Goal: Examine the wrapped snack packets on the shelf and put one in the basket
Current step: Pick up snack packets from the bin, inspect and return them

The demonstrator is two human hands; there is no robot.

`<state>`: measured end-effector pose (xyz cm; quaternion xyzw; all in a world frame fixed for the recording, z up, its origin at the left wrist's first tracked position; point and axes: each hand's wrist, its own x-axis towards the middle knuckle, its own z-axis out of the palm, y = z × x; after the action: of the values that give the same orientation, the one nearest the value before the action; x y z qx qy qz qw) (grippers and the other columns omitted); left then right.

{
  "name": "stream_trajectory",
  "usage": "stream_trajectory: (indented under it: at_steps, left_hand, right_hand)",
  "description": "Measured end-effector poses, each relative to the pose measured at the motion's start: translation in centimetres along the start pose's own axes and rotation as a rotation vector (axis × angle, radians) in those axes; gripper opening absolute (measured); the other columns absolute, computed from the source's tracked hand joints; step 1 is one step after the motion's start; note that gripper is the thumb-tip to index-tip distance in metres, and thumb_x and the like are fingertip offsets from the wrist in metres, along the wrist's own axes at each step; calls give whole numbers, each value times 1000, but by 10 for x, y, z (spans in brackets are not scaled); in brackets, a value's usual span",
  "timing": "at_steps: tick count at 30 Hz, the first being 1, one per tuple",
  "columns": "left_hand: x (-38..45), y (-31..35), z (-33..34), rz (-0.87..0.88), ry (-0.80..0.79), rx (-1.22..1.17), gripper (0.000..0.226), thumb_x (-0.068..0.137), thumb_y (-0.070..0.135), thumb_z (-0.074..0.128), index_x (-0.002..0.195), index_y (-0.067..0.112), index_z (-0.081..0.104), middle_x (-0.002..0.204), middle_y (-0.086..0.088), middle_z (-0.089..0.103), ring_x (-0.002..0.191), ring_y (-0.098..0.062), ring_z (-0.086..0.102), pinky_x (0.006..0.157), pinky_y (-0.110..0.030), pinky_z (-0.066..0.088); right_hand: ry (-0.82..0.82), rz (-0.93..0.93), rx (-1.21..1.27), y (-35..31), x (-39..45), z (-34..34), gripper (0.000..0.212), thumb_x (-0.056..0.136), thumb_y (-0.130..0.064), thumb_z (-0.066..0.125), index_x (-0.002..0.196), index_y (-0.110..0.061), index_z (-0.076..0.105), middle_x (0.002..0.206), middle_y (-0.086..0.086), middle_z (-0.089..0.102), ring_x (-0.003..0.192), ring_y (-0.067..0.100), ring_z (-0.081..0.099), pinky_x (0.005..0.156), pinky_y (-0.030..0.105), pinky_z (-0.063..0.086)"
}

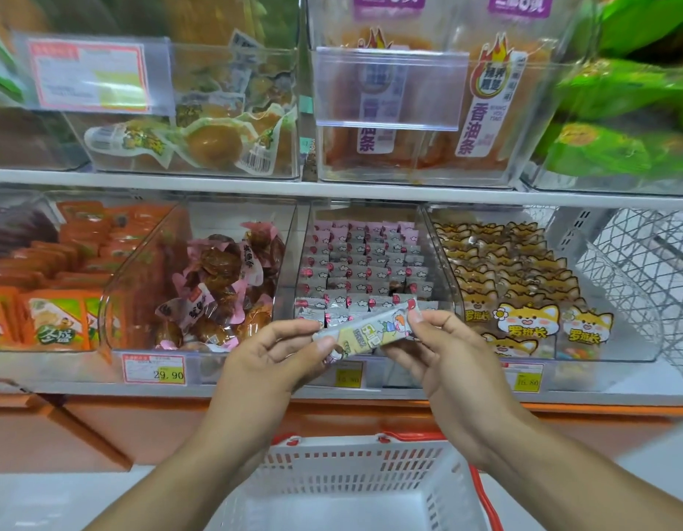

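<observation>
A small wrapped snack packet (370,329), white and pale yellow with a cartoon print, is held between both hands in front of the lower shelf. My left hand (270,358) pinches its left end and my right hand (447,354) pinches its right end. It tilts slightly up to the right. Behind it, a clear bin (290,262) holds rows of similar pink-and-white packets (362,262). A white basket (355,473) with red handles sits below my forearms, and nothing shows inside it.
Neighbouring clear bins hold brown pink-wrapped snacks (221,285), orange packets (52,277) and yellow fox-print packets (516,285). An upper shelf (332,185) carries more bins. Price tags (154,369) line the lower shelf edge. A white wire rack (646,262) stands at right.
</observation>
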<state>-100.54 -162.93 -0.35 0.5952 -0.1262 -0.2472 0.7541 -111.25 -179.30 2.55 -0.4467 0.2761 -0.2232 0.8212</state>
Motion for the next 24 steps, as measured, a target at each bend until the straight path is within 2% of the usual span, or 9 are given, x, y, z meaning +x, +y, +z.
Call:
stream_trajectory:
  at_steps: [3,6,7,9,12,14,18,21,24]
  left_hand:
    - [0,-3,-1,16,38,-7,36,60,36,89,92,25,78,99,-16,77,92,-24,76,79,-27,60]
    - [2,-5,-4,19,56,8,36,62,40,88,94,26,78,100,-15,77,95,-26,76,79,-28,60]
    - [2,-5,-4,18,56,23,37,63,43,87,94,26,78,100,-14,78,95,-26,76,79,-28,60]
    - [2,-5,-4,-1,52,0,36,64,44,85,93,25,78,99,-15,78,95,-27,76,78,-28,61]
    - [-1,-1,-5,14,35,38,36,67,49,83,96,28,78,102,-10,78,95,-24,76,78,-26,61]
    - [-4,1,-6,105,-1,204,39,70,54,85,104,38,74,113,5,76,100,-13,74,82,-21,59]
    - [-13,1,-3,287,-45,536,41,77,33,83,110,50,68,112,26,71,108,2,66,90,-13,52]
    - [-16,5,1,241,-17,445,33,72,44,77,105,45,72,90,13,75,79,-5,67,78,-16,50]
    - [-15,8,-1,137,11,291,40,66,56,75,97,31,78,85,-3,78,74,-16,74,74,-25,58]
  right_hand:
    - [-28,-44,-191,0,3,-2,15,98,-24,63,110,-15,65,109,9,76,97,23,75,77,32,63]
    - [-184,-269,-728,-5,2,-10,63,80,-54,76,135,-53,47,138,-28,56,119,0,59,95,28,52]
    - [-252,-360,-885,-8,1,-10,70,78,-52,79,136,-60,41,142,-36,47,126,-7,50,101,23,45]
    - [-339,-551,-1086,-6,1,-12,64,83,-36,82,134,-56,48,136,-38,48,127,-12,45,101,12,39]
    - [-279,-540,-1038,-4,2,-13,40,87,-24,78,117,-46,63,117,-34,60,117,-8,54,93,11,43]
    - [-281,-488,-1030,-4,4,-14,43,88,-23,78,119,-47,60,117,-35,61,117,-9,54,94,12,43]
    - [-325,-413,-980,-4,10,-16,46,87,-25,79,121,-48,58,118,-30,65,114,-7,59,92,14,47]
    - [-387,-212,-768,-7,14,-16,36,82,-35,81,115,-42,66,119,-11,72,105,12,69,84,30,58]
    - [-427,-161,-716,-11,16,-18,57,66,-39,88,120,-39,67,123,-9,71,93,18,73,82,32,61]
